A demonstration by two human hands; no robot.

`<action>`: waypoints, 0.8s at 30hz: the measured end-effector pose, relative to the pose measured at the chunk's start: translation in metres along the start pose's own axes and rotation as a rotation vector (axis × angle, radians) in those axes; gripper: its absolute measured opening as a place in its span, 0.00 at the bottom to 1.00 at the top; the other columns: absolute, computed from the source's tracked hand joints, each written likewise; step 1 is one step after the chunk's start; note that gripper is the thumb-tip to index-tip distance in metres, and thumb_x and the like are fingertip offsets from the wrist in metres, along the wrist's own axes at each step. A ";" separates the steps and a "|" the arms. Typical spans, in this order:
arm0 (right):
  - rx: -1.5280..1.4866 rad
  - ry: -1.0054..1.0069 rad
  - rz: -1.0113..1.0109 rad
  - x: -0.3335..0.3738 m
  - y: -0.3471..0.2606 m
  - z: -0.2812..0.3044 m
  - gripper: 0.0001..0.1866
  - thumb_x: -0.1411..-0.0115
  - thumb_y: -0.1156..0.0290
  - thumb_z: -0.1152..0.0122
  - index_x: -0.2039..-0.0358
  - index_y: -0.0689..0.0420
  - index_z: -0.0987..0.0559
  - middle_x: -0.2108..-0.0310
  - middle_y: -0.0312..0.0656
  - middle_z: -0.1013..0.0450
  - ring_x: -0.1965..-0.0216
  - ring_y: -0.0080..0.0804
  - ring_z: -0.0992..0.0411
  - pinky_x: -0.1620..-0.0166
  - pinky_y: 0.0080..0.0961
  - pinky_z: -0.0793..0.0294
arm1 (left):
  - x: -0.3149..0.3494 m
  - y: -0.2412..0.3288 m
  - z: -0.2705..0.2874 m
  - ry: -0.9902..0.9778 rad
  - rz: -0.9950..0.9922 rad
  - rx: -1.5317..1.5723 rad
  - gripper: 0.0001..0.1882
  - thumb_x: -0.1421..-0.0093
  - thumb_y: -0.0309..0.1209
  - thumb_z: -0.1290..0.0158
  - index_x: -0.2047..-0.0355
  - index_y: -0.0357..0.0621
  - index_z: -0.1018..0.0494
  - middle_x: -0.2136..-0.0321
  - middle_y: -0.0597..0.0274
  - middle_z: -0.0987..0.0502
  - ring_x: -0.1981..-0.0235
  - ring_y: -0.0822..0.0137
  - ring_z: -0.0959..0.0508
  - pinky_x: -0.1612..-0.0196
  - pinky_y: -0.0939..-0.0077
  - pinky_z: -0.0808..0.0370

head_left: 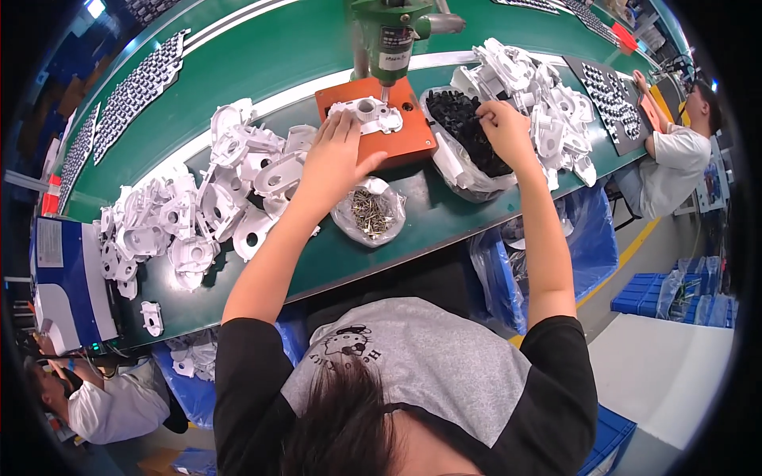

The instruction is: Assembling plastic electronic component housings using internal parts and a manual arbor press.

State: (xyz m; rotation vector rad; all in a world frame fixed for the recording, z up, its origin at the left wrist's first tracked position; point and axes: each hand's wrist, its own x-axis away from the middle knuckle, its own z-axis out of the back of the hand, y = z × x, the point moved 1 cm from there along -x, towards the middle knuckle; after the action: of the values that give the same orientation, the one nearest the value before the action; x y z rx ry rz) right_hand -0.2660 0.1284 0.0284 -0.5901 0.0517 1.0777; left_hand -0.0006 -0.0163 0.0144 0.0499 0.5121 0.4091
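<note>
A white plastic housing (368, 113) with a round hole lies on an orange fixture block (413, 143), under the tip of a green press (389, 44). My left hand (337, 151) rests on the left end of that housing, its fingers stretched out and the thumb apart. Above a clear plastic bag of small black parts (460, 119), my right hand (506, 131) has its fingers curled and pinched together. Whatever lies between those fingertips is too small to make out. Near my left wrist sits a bag of small metal pins or screws (371, 213).
Heaps of white housings stand left (226, 198) and right (548, 111) on the green bench (317, 266). Dark trays of small parts (139, 95) lie beyond. Blue lined bins (587, 238) stand below the bench edge. One person (679, 151) works at right, another (111, 401) at left.
</note>
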 end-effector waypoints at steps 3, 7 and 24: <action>-0.040 0.126 0.054 -0.002 -0.006 0.010 0.09 0.49 0.76 0.45 0.65 0.54 0.23 0.71 0.39 0.28 0.69 0.37 0.28 0.64 0.35 0.31 | -0.001 0.000 0.005 -0.050 -0.027 -0.081 0.40 0.54 0.51 0.41 0.52 0.28 0.36 0.49 0.41 0.34 0.44 0.50 0.36 0.41 0.62 0.39; -0.409 0.150 0.075 -0.009 -0.037 0.011 0.11 0.46 0.80 0.45 0.60 0.62 0.26 0.69 0.39 0.29 0.69 0.25 0.28 0.66 0.20 0.29 | -0.001 -0.003 -0.001 -0.042 -0.008 -0.086 0.42 0.58 0.52 0.39 0.53 0.29 0.35 0.50 0.41 0.33 0.45 0.49 0.35 0.42 0.62 0.38; -0.173 0.101 0.634 -0.029 -0.099 -0.070 0.08 0.54 0.77 0.38 0.70 0.60 0.21 0.72 0.42 0.26 0.70 0.39 0.28 0.65 0.30 0.28 | 0.004 -0.010 -0.006 0.090 0.004 0.022 0.42 0.64 0.49 0.36 0.56 0.27 0.33 0.54 0.43 0.29 0.49 0.50 0.31 0.44 0.65 0.35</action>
State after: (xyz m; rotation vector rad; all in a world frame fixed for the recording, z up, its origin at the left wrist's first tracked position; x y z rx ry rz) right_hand -0.1800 0.0385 0.0213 -0.8115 0.2481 1.6773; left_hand 0.0036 -0.0243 0.0060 0.0539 0.6055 0.4115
